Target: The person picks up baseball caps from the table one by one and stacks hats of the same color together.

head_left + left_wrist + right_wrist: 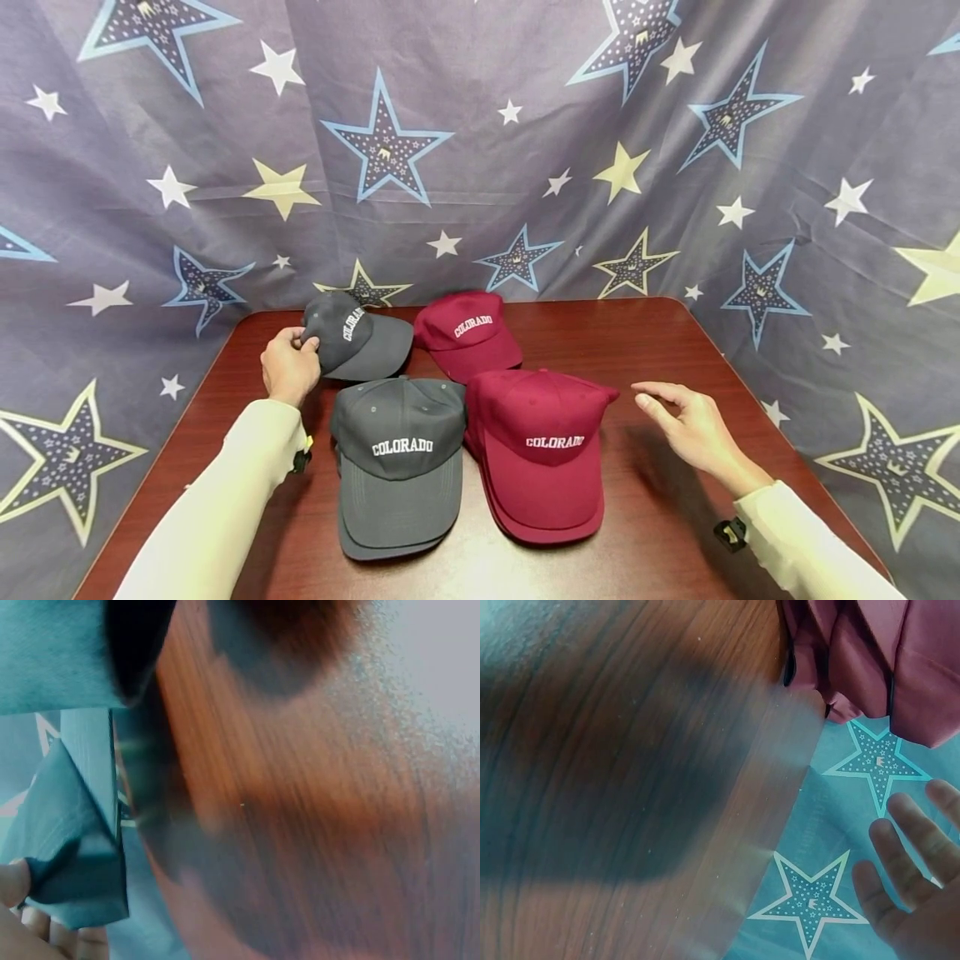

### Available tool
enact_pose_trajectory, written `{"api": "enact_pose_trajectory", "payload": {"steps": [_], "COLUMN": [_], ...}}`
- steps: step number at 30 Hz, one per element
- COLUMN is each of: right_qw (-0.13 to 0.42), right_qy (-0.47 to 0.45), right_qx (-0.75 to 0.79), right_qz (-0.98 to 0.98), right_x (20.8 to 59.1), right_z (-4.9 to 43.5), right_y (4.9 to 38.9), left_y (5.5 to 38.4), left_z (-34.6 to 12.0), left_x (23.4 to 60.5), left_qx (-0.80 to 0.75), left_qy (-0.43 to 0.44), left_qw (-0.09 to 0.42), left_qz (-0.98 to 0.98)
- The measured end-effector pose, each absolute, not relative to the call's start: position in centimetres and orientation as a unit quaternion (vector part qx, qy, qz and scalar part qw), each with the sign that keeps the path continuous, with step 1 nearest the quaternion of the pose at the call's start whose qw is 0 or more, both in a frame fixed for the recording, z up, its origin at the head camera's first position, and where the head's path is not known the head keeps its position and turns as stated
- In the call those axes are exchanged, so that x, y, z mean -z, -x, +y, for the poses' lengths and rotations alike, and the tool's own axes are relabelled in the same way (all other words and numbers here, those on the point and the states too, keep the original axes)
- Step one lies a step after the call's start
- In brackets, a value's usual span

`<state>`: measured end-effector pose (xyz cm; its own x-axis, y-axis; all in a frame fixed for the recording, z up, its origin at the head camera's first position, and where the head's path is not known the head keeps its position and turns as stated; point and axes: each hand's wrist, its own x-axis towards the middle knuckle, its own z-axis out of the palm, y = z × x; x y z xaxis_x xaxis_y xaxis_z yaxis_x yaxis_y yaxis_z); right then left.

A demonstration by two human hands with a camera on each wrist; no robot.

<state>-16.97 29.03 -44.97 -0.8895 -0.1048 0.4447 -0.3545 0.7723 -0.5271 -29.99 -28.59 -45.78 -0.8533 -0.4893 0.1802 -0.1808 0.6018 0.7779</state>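
My left hand (290, 365) pinches the back edge of a dark grey cap (375, 346) lettered COLORADO, at the far left of the table. In the left wrist view the thumb and fingers grip that cap's fabric (71, 847). Nearer me sits a stack of grey caps (401, 492), brims towards me. To its right is a stack of maroon caps (543, 492), and behind that a single maroon cap (468, 337). My right hand (693, 425) hovers right of the maroon stack with fingers extended, holding nothing; the right wrist view shows its spread fingers (911, 862).
All the caps are on a reddish-brown wooden table (637, 333). A grey star-patterned cloth (465, 125) hangs behind it and along both sides. Bare wood (292, 533) shows left of the grey stack.
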Motion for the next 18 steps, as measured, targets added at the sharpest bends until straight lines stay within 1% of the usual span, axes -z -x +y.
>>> {"api": "enact_pose_trajectory", "payload": {"steps": [12,18], "right_qw": [0.201,0.200], "right_qy": [-0.121,-0.121], "right_qx": [-0.313,-0.314], "right_qz": [-0.920,-0.920], "right_x": [45.2,45.1], "right_z": [29.4,29.4], "right_y": [16.9,16.8], "left_y": [29.0,28.7], "left_z": [-28.5,-28.6], "left_x": [43.7,42.6], "left_qx": [0.405,0.408], "left_qy": [-0.142,-0.111], "left_qw": [0.318,0.360], "left_qz": [-0.846,-0.832]}}
